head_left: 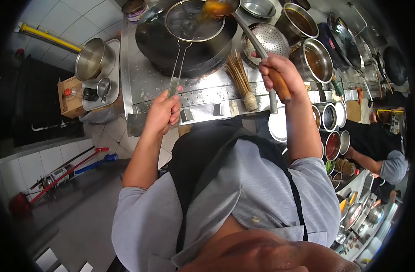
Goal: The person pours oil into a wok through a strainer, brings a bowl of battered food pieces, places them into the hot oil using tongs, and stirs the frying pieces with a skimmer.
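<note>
My left hand is closed round the handle of a round wire strainer, whose hoop lies over the big dark wok. In my right hand is the wooden handle of a long ladle. The ladle's bowl holds an orange-brown liquid and hangs at the far right edge of the strainer. A bamboo brush stands between my hands at the stove's front edge. Behind the ladle's shaft lies a perforated metal bowl.
Right of the wok are metal pots of brown liquid and several small containers. On the left, a metal pot sits on a tray. A co-worker's arm reaches in at the right.
</note>
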`<state>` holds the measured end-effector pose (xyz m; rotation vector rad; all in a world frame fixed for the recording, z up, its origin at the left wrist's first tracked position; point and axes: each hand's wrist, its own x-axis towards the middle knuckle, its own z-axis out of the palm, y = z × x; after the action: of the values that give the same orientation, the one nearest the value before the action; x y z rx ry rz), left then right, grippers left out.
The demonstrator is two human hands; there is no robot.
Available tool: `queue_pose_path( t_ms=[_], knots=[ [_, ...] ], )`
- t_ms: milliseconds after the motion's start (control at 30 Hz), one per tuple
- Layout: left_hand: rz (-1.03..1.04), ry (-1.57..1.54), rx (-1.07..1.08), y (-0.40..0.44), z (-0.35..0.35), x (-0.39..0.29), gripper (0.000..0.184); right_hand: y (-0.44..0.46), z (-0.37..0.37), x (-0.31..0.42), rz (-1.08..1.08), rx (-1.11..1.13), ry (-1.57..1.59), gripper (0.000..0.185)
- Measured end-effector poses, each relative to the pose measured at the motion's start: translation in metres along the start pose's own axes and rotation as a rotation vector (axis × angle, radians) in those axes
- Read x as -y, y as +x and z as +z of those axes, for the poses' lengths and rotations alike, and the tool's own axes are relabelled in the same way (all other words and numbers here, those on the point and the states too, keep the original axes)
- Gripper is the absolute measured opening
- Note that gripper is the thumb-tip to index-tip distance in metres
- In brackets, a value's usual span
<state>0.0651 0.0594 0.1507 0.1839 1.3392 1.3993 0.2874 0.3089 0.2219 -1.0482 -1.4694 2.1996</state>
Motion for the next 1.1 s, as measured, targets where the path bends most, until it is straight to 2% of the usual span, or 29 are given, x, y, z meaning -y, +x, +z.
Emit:
queue_pose_path(
  t_ms=[167, 200, 233, 300, 367, 400, 433, 500, 567, 633, 700, 767, 833, 867, 933, 967, 1033, 1067, 1100],
  knots=[
    [0.009, -0.005, -0.001, 0.001, -0.012, 0.001, 0.032, 0.014, 0.006, -0.024, 0.012, 0.061, -0.247, 0.032],
    [0.002, -0.001, -0.002, 0.001, -0.014, 0.001, 0.032, 0.013, 0.008, -0.03, -0.027, 0.044, -0.345, 0.036],
    [0.0, 0.0, -0.004, 0.001, -0.015, 0.002, 0.032, 0.016, 0.004, -0.043, -0.031, 0.025, -0.435, 0.041],
    [-0.001, -0.022, -0.014, 0.002, -0.016, 0.002, 0.033, 0.013, 0.008, -0.056, -0.062, -0.152, -0.688, 0.043],
    [0.009, -0.008, -0.023, 0.001, -0.014, 0.0, 0.033, 0.01, 0.008, -0.068, -0.046, -0.187, -0.744, 0.044],
    [0.024, 0.006, -0.03, 0.002, -0.012, -0.001, 0.033, 0.01, 0.006, -0.081, -0.096, -0.171, -0.689, 0.038],
    [0.014, 0.017, -0.006, 0.003, -0.013, 0.001, 0.033, 0.007, 0.009, -0.085, 0.01, -0.118, -0.4, 0.034],
    [0.027, -0.03, -0.017, 0.009, -0.015, 0.005, 0.034, 0.003, 0.004, -0.09, -0.035, -0.127, -0.19, 0.027],
    [0.011, -0.018, 0.027, 0.011, -0.011, 0.004, 0.034, 0.004, -0.012, -0.086, -0.136, -0.213, -0.109, 0.029],
    [0.011, -0.007, 0.026, 0.01, -0.005, 0.004, 0.034, 0.013, -0.037, -0.078, -0.256, -0.443, -0.256, 0.031],
    [0.018, 0.003, -0.032, 0.009, -0.003, 0.005, 0.032, 0.039, -0.1, -0.074, -0.32, -0.724, -0.688, 0.041],
    [0.014, 0.01, -0.041, 0.01, -0.003, 0.007, 0.031, 0.04, -0.133, -0.038, -0.321, -0.93, -1.009, 0.039],
    [0.014, 0.017, -0.056, 0.01, -0.006, 0.011, 0.034, 0.05, -0.171, -0.014, -0.165, -0.97, -1.091, 0.037],
    [0.018, 0.025, -0.05, 0.011, -0.007, 0.011, 0.034, 0.049, -0.176, 0.0, -0.167, -0.978, -1.083, 0.037],
    [0.018, 0.049, -0.087, 0.01, -0.008, 0.014, 0.034, 0.048, -0.183, 0.024, 0.133, -0.815, -1.039, 0.026],
    [0.018, 0.047, -0.089, 0.009, -0.007, 0.014, 0.034, 0.056, -0.194, 0.022, 0.132, -0.813, -1.04, 0.026],
    [0.007, 0.037, -0.104, 0.006, -0.007, 0.018, 0.035, 0.069, -0.219, 0.012, 0.034, -0.713, -0.568, 0.021],
    [0.002, 0.033, -0.107, 0.005, -0.006, 0.019, 0.035, 0.07, -0.228, 0.011, 0.039, -0.587, -0.314, 0.017],
    [-0.007, 0.039, -0.111, 0.004, -0.006, 0.019, 0.035, 0.072, -0.234, 0.011, 0.045, -0.586, -0.319, 0.017]
  ],
)
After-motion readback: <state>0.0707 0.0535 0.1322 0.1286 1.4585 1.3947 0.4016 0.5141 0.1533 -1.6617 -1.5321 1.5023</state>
